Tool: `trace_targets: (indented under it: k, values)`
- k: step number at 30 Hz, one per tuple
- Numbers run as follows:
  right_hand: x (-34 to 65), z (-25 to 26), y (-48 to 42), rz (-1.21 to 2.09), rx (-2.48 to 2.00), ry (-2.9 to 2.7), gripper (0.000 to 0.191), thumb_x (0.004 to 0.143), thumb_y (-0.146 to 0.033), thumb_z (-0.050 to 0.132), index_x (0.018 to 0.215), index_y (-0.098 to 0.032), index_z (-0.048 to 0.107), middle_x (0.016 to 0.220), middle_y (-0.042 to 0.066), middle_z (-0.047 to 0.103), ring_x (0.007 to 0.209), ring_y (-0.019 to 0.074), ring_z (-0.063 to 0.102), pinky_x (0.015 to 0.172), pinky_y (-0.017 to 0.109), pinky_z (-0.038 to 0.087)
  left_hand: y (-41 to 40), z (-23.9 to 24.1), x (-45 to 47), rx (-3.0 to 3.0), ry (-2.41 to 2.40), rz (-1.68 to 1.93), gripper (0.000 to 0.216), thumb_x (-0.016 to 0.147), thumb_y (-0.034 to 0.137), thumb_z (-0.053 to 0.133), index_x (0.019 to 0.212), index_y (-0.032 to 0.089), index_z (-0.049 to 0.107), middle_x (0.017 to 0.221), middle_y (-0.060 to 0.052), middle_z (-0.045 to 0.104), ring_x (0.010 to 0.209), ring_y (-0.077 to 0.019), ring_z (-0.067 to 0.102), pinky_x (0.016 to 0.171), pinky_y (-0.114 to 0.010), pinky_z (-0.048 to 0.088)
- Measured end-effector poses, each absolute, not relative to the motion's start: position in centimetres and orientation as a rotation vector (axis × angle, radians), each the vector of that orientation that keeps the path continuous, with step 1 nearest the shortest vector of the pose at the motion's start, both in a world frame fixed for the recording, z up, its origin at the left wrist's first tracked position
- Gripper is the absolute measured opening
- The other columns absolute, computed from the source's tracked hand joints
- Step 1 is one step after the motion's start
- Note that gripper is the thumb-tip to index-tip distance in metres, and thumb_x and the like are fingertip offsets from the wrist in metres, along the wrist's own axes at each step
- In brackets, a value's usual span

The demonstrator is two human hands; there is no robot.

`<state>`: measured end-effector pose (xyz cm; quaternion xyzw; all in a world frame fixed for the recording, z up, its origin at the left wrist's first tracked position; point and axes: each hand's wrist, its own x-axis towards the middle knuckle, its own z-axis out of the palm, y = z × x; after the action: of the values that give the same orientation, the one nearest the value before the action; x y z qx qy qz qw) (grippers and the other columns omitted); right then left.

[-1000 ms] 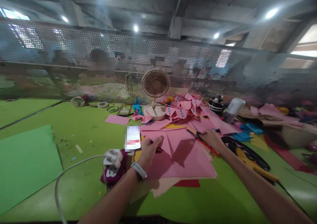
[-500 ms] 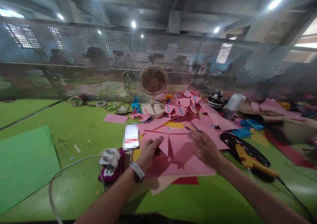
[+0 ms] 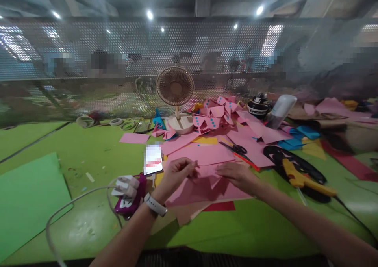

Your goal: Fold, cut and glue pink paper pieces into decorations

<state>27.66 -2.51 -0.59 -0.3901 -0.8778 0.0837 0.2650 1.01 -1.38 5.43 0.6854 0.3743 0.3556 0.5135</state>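
A folded piece of pink paper point(image 3: 209, 174) is between my two hands, over larger pink sheets on the table. My left hand point(image 3: 178, 176), a white-banded watch at its wrist, has its fingers curled together at the paper's left side. On the other side, my right hand point(image 3: 240, 176) holds its fingers close together over the paper's right edge; its thumb is hidden. Beyond the hands lie more flat pink sheets point(image 3: 203, 155) and a pair of black-handled scissors point(image 3: 238, 149). Tan paper and a red sheet point(image 3: 221, 206) stick out beneath the near edge.
A yellow glue gun point(image 3: 307, 182) rests on a black tray to the right. Left are a lit phone point(image 3: 153, 159), a purple power block with white plugs point(image 3: 128, 196) and a cable. Behind stand a small fan point(image 3: 175, 86) and a heap of folded pink pieces point(image 3: 215, 115).
My right hand has gone from spread over the paper to fingers drawn together at its edge. My left fingers have curled in. The scissors show more fully, and the view has tilted slightly.
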Motion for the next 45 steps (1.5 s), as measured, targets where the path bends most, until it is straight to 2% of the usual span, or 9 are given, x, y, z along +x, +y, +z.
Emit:
trace_targets:
  k: [2, 3, 5, 8, 12, 18, 25, 40, 45]
  values:
    - [27.6, -0.5, -2.6, 0.405, -1.077, -2.31, 0.028, 0.088, -0.018, 0.047, 0.104, -0.026, 0.069, 0.106, 0.004, 0.071, 0.102, 0.0184, 0.064, 0.093, 0.039, 0.048, -0.9, 4.3, 1.7, 2.025, 0.922, 0.959, 0.02, 0.085, 0.032, 0.057, 0.097, 0.021, 0.068, 0.104, -0.009, 0.068, 0.099, -0.0212, 0.061, 0.087, -0.037, 0.049]
    - [27.6, -0.4, -2.7, 0.478, -1.089, -2.277, 0.028, 0.088, -0.019, 0.048, 0.104, -0.027, 0.069, 0.106, 0.004, 0.071, 0.102, 0.0184, 0.063, 0.092, 0.039, 0.048, -0.7, 3.5, 2.0, 2.214, 0.911, 0.919, 0.023, 0.084, 0.026, 0.056, 0.106, 0.024, 0.065, 0.117, -0.008, 0.063, 0.112, -0.022, 0.054, 0.096, -0.041, 0.044]
    - [27.4, -0.2, -2.7, 0.611, -1.126, -2.199, 0.025, 0.087, -0.024, 0.05, 0.103, -0.027, 0.069, 0.105, 0.003, 0.071, 0.101, 0.0182, 0.063, 0.092, 0.037, 0.048, -0.5, 1.9, 2.6, 2.465, 0.927, 0.776, 0.039, 0.083, 0.017, 0.054, 0.121, 0.026, 0.056, 0.13, -0.007, 0.055, 0.121, -0.0214, 0.048, 0.103, -0.043, 0.038]
    - [26.9, -0.1, -2.8, 0.756, -1.231, -2.015, 0.023, 0.087, -0.034, 0.052, 0.095, -0.024, 0.071, 0.104, 0.005, 0.07, 0.098, 0.0188, 0.063, 0.087, 0.033, 0.049, -0.6, 0.1, 3.0, 2.653, 1.009, 0.577, 0.046, 0.087, 0.019, 0.049, 0.132, 0.023, 0.045, 0.138, -0.008, 0.048, 0.127, -0.0215, 0.042, 0.109, -0.044, 0.03]
    - [25.8, -0.3, -2.6, 0.754, -1.423, -1.831, 0.026, 0.086, -0.04, 0.051, 0.078, -0.021, 0.067, 0.098, 0.006, 0.068, 0.092, 0.019, 0.062, 0.083, 0.032, 0.048, -0.9, -0.4, 3.1, 2.759, 1.036, 0.427, 0.045, 0.091, 0.023, 0.042, 0.136, 0.016, 0.039, 0.142, -0.011, 0.042, 0.132, -0.0219, 0.037, 0.111, -0.044, 0.026]
    - [24.5, -0.5, -3.0, 0.519, -1.689, -1.826, 0.031, 0.087, -0.047, 0.048, 0.076, -0.024, 0.065, 0.097, 0.002, 0.064, 0.086, 0.0184, 0.06, 0.079, 0.034, 0.044, -0.9, -0.2, 3.2, 2.793, 1.027, 0.442, 0.041, 0.094, 0.026, 0.037, 0.133, 0.015, 0.043, 0.141, -0.013, 0.043, 0.132, -0.0225, 0.036, 0.111, -0.044, 0.026]
    - [23.9, 0.0, -3.3, 0.399, -1.866, -1.865, 0.03, 0.083, -0.046, 0.051, 0.066, -0.026, 0.066, 0.106, 0.001, 0.06, 0.095, 0.0212, 0.057, 0.088, 0.042, 0.035, -0.9, -0.4, 3.3, 2.773, 1.048, 0.421, 0.045, 0.094, 0.026, 0.037, 0.137, 0.015, 0.038, 0.142, -0.014, 0.041, 0.131, -0.0234, 0.038, 0.111, -0.045, 0.025]
    - [23.4, -0.8, -2.8, 0.161, -1.895, -1.914, 0.029, 0.089, -0.042, 0.043, 0.074, -0.024, 0.06, 0.098, 0.002, 0.059, 0.091, 0.0206, 0.054, 0.082, 0.039, 0.037, -1.4, 0.2, 3.1, 2.77, 1.001, 0.485, 0.049, 0.093, 0.036, 0.041, 0.138, 0.019, 0.033, 0.145, -0.013, 0.037, 0.136, -0.0253, 0.027, 0.111, -0.05, 0.02]
    - [23.5, -1.1, -2.7, 0.12, -1.915, -1.91, 0.03, 0.088, -0.044, 0.044, 0.072, -0.023, 0.059, 0.099, 0.003, 0.057, 0.095, 0.0225, 0.053, 0.084, 0.041, 0.036, -2.1, 0.8, 3.4, 2.796, 1.018, 0.574, 0.038, 0.09, 0.025, 0.045, 0.127, 0.019, 0.043, 0.134, -0.012, 0.048, 0.127, -0.026, 0.04, 0.11, -0.05, 0.023]
